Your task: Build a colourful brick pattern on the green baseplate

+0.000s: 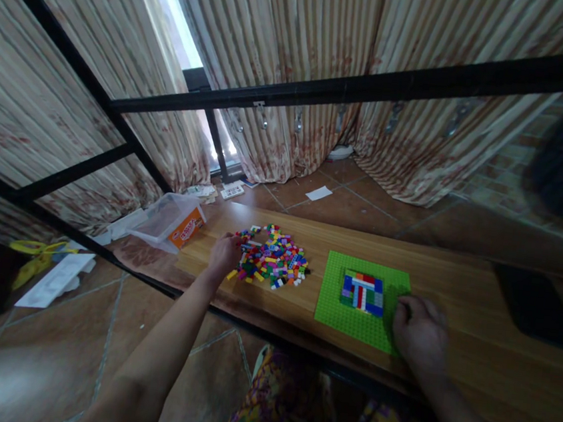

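At the left edge of a loose pile of small toy building bricks (276, 257), my left hand (227, 252) touches the bricks with its fingers drawn together. What those fingers pinch, if anything, is too small to make out. A green studded baseplate (329, 303) lies flat to the right of the pile. On its middle stands a low square brick build (363, 292) in blue, white, red, green and other colours. My right hand (420, 330) rests over the baseplate's right edge, fingers curled closed beside the build. Its palm and anything within it are hidden.
The wooden bench (271, 310) carries a dark flat object (540, 305) at its right. Off the left end sits a clear plastic box (162, 222) with an orange label. Black metal bars (324, 88) cross in front of striped curtains. Papers (319, 193) lie on the tiled floor.
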Motion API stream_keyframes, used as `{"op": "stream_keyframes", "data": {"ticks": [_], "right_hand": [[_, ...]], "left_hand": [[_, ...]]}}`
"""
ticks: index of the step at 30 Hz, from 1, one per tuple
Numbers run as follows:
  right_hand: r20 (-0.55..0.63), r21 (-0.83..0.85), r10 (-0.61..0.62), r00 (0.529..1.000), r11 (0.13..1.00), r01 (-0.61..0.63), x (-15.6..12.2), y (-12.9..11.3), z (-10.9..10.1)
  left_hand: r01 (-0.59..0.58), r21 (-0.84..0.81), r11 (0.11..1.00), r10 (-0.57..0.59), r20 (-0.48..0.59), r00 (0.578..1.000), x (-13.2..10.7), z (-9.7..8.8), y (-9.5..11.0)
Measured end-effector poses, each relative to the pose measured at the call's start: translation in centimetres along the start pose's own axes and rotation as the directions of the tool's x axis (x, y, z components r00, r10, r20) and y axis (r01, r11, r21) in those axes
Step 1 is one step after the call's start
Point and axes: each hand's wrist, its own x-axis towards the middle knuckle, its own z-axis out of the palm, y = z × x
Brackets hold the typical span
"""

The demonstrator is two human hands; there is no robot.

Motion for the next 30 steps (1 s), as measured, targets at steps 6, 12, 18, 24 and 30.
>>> {"op": "stream_keyframes", "data": {"ticks": [6,12,18,24,30], "right_hand": [[0.005,0.035,0.018,1.000,0.999,-0.018,0.1,-0.3,-0.2],[-0.001,0.011,0.015,1.000,1.000,-0.015,0.2,-0.6,-0.5],[-0.010,0.028,0.020,1.000,0.999,-0.020,0.3,-0.8,-0.6],[-0.007,0.038,0.046,0.999,0.998,-0.046,0.2,-0.9,-0.5],[0.001,0.047,0.063,0.998,0.997,-0.063,0.3,-1.0,-0.5]], "left_hand": [[-0.074,0.141,0.987,0.056,0.127,0.990,2.6,0.2,0.9],[-0.111,0.206,0.972,0.071,0.191,0.979,3.5,0.4,1.0],[-0.162,0.172,0.972,0.125,0.209,0.970,3.7,0.1,1.0],[-0.206,0.031,0.978,0.198,0.179,0.964,3.4,-0.6,0.6],[-0.109,-0.190,0.976,0.136,0.137,0.981,2.3,-1.6,1.0]]}}
